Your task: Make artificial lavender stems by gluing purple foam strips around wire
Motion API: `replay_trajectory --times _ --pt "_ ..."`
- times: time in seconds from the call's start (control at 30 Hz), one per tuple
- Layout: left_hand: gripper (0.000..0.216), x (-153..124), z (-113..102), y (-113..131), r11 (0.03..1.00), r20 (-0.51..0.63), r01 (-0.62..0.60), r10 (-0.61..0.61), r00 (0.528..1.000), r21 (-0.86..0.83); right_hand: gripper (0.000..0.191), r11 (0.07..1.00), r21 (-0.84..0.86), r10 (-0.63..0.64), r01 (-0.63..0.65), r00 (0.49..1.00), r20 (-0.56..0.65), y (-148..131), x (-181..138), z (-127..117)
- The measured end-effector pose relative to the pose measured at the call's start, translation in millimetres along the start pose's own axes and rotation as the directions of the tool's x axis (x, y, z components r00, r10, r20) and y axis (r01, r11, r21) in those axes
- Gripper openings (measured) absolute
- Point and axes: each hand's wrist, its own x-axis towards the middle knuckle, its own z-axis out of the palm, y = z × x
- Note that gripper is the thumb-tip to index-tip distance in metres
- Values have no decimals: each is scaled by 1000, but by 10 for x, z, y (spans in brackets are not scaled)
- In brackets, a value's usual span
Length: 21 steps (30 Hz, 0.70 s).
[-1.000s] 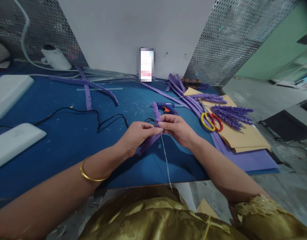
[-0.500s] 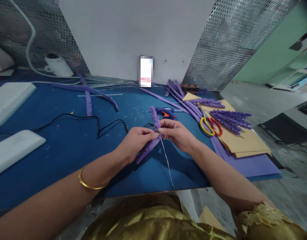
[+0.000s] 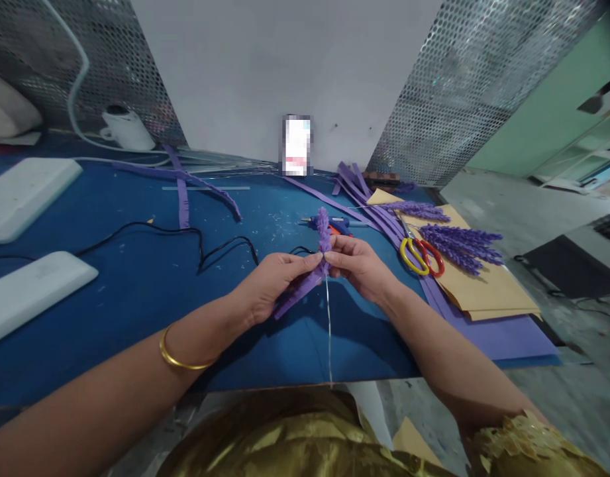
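Between my two hands a purple lavender stem (image 3: pixel 323 228) stands upright, its fringed head wound around a thin wire (image 3: pixel 329 331) that hangs down to the table's front edge. My left hand (image 3: pixel 279 281) pinches a purple paper strip (image 3: pixel 297 296) close to the wire; the strip's loose end slants down to the left. On the other side, my right hand (image 3: pixel 357 262) has thumb and fingers closed on the stem just below the wound part. Right behind the stem lies a blue and orange glue gun (image 3: pixel 339 224), partly covered by it.
Yellow and red scissors (image 3: pixel 418 257), finished lavender stems (image 3: pixel 463 242) and tan sheets (image 3: pixel 488 288) lie at the right over purple sheets (image 3: pixel 513 334). Purple strips (image 3: pixel 369 199) spread behind them. A black cable (image 3: pixel 136 226), white power strips (image 3: pixel 36 291), a mug (image 3: pixel 128 129) and a phone (image 3: pixel 296 146) are also there.
The lavender stem has turned from a leftward tilt to nearly upright, and the wire now hangs straighter. Both hands stay pinched together at it. The whole view has shifted slightly.
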Motion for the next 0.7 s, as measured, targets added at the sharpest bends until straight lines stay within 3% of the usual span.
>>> replay_trajectory --times 0.33,0.7 --pt "18 4 -7 35 995 -17 44 -43 999 92 23 1000 -16 -16 17 1000 15 -38 -13 -27" --pt "15 9 16 10 990 -23 34 -31 999 135 28 989 -141 49 -43 998 37 -48 -26 -26"
